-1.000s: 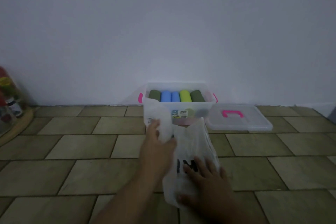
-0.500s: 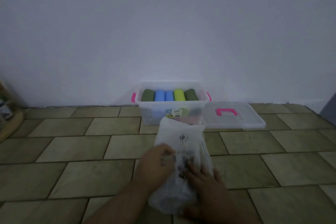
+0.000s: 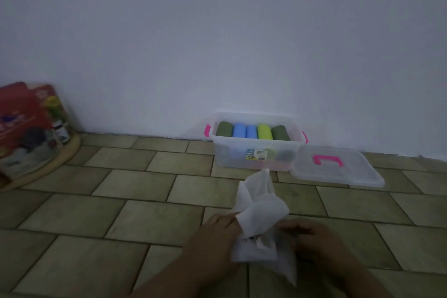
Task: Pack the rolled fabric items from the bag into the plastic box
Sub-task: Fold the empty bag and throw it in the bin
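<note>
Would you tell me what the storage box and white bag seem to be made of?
The storage box looks like clear glossy hard plastic: the rolls show through its wall. The white bag looks thin, matte and crumpled: plastic or perhaps non-woven fabric.

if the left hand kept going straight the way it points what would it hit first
The white bag: the left hand grips its crumpled edge and points into it. Beyond the bag, the line seems to run toward the plastic box, though depth is unclear.
</note>
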